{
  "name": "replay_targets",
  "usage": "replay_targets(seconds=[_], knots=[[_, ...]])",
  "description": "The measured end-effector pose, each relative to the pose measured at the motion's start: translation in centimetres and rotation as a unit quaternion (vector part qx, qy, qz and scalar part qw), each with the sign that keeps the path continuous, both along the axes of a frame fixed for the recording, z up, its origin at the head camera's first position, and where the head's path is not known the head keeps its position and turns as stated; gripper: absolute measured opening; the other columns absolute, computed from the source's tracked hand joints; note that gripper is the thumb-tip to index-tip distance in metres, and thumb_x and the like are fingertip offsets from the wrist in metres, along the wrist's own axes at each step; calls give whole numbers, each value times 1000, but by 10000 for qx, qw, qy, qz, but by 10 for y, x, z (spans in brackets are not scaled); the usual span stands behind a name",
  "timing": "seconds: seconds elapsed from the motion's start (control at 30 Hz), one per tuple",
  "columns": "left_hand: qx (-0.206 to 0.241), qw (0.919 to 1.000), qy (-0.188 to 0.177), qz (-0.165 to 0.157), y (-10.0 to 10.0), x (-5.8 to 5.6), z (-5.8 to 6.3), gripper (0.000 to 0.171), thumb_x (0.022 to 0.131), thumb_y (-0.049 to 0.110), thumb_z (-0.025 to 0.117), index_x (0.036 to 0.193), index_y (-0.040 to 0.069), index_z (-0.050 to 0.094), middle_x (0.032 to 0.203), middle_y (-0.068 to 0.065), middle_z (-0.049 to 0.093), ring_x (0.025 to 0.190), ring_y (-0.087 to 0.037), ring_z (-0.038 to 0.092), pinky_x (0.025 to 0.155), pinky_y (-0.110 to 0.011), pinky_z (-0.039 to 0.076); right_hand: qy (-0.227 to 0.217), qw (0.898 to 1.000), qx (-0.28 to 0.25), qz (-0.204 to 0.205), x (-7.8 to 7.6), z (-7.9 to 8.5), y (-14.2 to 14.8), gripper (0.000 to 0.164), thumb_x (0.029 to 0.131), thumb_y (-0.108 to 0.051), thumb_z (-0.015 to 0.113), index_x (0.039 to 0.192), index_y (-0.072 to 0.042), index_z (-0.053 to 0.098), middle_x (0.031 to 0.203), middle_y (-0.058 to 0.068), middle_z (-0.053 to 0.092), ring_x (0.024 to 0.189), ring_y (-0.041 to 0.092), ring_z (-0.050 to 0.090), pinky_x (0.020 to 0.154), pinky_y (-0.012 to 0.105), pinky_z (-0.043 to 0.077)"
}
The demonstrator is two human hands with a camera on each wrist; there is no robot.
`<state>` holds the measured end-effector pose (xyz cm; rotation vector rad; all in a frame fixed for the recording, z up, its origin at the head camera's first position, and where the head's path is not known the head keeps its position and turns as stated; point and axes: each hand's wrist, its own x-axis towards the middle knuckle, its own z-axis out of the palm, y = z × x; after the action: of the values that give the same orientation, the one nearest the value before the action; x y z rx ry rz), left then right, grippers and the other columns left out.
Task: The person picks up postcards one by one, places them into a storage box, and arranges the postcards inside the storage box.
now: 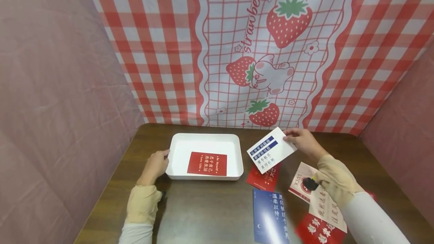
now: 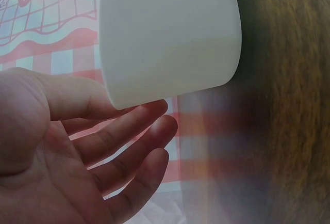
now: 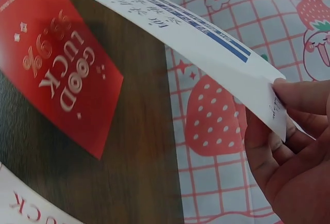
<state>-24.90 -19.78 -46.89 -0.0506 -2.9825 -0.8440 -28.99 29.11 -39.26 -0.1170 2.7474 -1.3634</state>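
- I have the blue-banded white card (image 1: 271, 150) raised right of the white tray (image 1: 203, 144), my right hand (image 1: 303, 142) pinching its edge.
- My left hand (image 1: 156, 166) pinches the tray's left rim.
- Inside the tray: red "Be Myself" card (image 1: 200, 163).
- On the bench (image 1: 207, 214), near right of the tray: blue card (image 1: 266, 219).

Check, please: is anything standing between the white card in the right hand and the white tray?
Nothing visible stands between the white card in the right hand and the white tray; only the tray's right wall would need crossing. The red GOOD LUCK card lies flat on the table, so it probably blocks nothing.
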Motion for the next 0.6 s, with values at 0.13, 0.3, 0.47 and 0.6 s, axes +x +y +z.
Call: replay_targets(seconds=[0.13,0.3,0.47,0.6], knots=[[14,10000,-21,20,0,0,1,44,88,2,46,130,-3,59,127,-29,60,112,-48,59,91,-58,48,-152,9994,-315,-53,0,0,-3,39,94,-12,58,124,14,54,86,3,69,69,5,62,62,23,54],[45,10000,-56,2,0,1,1,44,88,1,45,131,-3,58,127,-29,60,112,-48,60,90,-58,48,-335,9965,-747,-137,-1,0,-6,41,94,-11,57,126,14,51,84,-5,67,71,4,62,64,23,55],[82,10000,-21,-6,1,1,2,45,87,1,46,130,-4,59,127,-29,61,109,-48,61,88,-58,49,-393,9927,-1134,-129,-2,-1,-10,44,95,-10,56,130,15,48,84,-11,65,74,2,62,66,22,54],[89,10000,-42,5,1,1,2,45,87,1,46,130,-4,59,127,-29,60,108,-46,61,88,-58,48,-511,9869,-1527,-74,-2,-3,-14,43,95,-9,56,129,15,47,84,-13,66,77,2,64,68,22,55]])
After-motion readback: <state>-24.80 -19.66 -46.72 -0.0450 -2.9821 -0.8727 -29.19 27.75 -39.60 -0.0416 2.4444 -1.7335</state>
